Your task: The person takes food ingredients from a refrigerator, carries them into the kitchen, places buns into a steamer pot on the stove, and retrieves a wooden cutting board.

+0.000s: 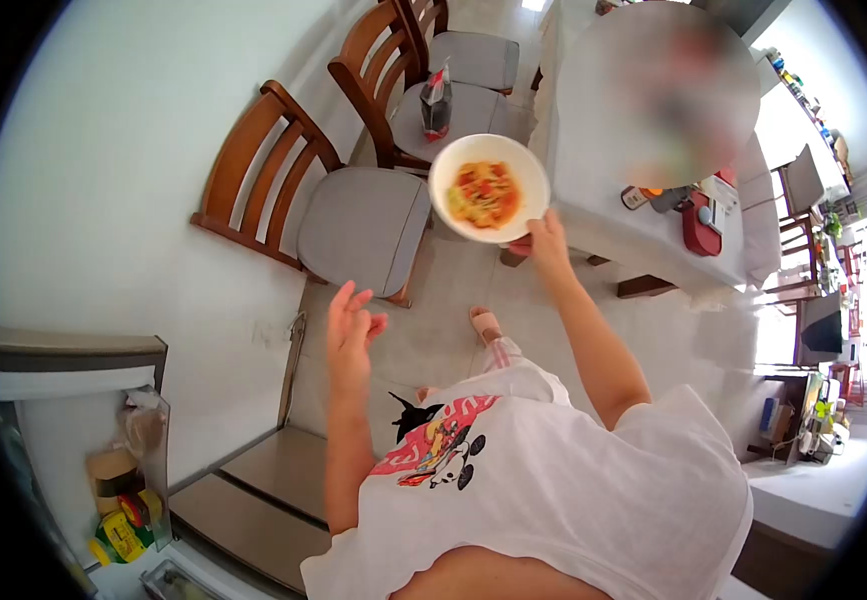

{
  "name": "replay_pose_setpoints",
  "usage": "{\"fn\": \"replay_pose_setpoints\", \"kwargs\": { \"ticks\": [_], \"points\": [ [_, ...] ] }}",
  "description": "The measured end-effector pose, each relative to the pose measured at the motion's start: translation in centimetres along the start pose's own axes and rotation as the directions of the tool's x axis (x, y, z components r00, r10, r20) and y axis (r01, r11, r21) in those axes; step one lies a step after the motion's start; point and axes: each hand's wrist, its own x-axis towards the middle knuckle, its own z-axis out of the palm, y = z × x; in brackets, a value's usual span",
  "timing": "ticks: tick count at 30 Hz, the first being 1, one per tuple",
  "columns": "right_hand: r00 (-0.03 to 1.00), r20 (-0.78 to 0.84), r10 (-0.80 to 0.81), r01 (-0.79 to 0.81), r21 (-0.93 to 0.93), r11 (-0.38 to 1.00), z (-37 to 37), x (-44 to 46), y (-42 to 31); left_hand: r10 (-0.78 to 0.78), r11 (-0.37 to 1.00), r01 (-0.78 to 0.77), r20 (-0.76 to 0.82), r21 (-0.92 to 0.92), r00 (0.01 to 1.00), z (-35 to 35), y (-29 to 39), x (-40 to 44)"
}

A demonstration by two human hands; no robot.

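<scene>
A white bowl (532,178) of food (486,194), with red, orange and pale green pieces in it, is held out over the floor. My right hand (542,245) grips its near right edge, thumb on top and fingers partly hidden beneath. My left hand (352,325) is raised in the air with its fingers apart and nothing in it. Nearest to it is the grey seat of a wooden chair (359,225).
Several wooden chairs line the wall; a dark bag (437,105) sits on one. At right stands a cloth-covered table (594,130) with a red box (702,225) and small bottle (636,197). An open fridge (74,355) is at lower left, a yellow-green container (124,535) in its door.
</scene>
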Motion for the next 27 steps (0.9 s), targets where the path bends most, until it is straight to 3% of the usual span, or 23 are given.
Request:
{"fn": "replay_pose_setpoints", "kwargs": {
  "ticks": [1,3,12,20,27],
  "points": [
    [1.000,0.007,0.001,-0.001,0.010,1.000,-1.7,1.8,-1.1,-0.012,1.000,0.011,0.036,0.023,0.999,1.9,1.2,0.6],
    [0.979,-0.202,-0.016,0.028,0.057,0.998,-4.8,5.3,-0.4,-0.035,0.999,0.034,0.046,0.029,0.998,4.1,0.4,2.4],
    [0.868,-0.497,0.026,0.106,0.235,0.966,-16.5,22.1,1.5,-0.185,0.982,0.181,0.105,0.046,0.977,18.4,-2.3,13.0],
    [0.800,-0.588,0.116,0.127,0.355,0.926,-20.4,26.4,2.0,-0.084,0.994,0.060,0.292,0.090,0.953,26.5,-3.7,19.6],
    [0.764,-0.612,0.207,0.128,0.457,0.880,-19.7,27.2,2.8,-0.086,0.993,0.061,0.247,0.104,0.965,26.6,-4.6,19.7]
  ]
}}
